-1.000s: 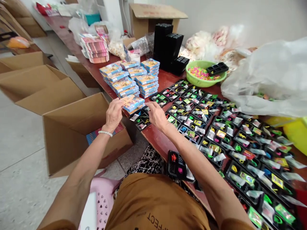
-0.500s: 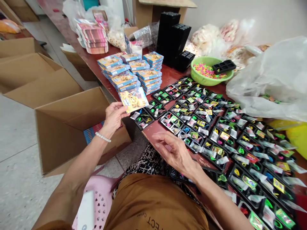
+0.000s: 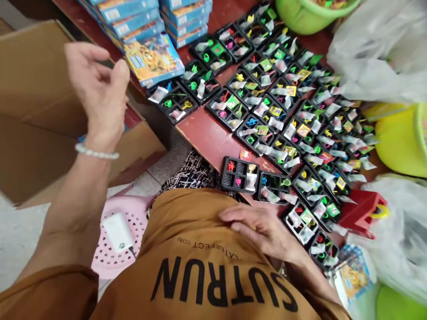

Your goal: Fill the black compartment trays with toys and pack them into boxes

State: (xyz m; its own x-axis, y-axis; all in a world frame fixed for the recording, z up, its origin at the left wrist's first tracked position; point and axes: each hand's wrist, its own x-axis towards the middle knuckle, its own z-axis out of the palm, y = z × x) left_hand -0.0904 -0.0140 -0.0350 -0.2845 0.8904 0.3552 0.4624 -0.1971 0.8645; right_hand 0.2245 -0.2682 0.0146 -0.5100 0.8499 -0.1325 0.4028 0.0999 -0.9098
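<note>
My left hand (image 3: 100, 91) is raised above the open cardboard box, fingers loosely curled and apart, holding nothing. Just right of it a blue and yellow picture box (image 3: 153, 58) lies at the table's left edge, against stacks of similar boxes (image 3: 133, 20). My right hand (image 3: 256, 224) rests against the front of the brown shirt, fingers spread, nothing in it. Above it, at the table's edge, sits a black tray (image 3: 239, 174) with a few small toys and some bare compartments. Many filled black trays (image 3: 267, 89) cover the table behind.
The open cardboard box (image 3: 36, 111) stands left of the table (image 3: 203, 133). A green basket (image 3: 300, 15), plastic bags (image 3: 383, 53), a yellow container (image 3: 400, 138) and a red holder (image 3: 362, 213) are at the right. A pink stool (image 3: 103, 222) bears a white device.
My left hand has let go of the picture box, which now lies by the stacks, and moved away. My right hand has drawn back to the shirt. The view has tilted downward.
</note>
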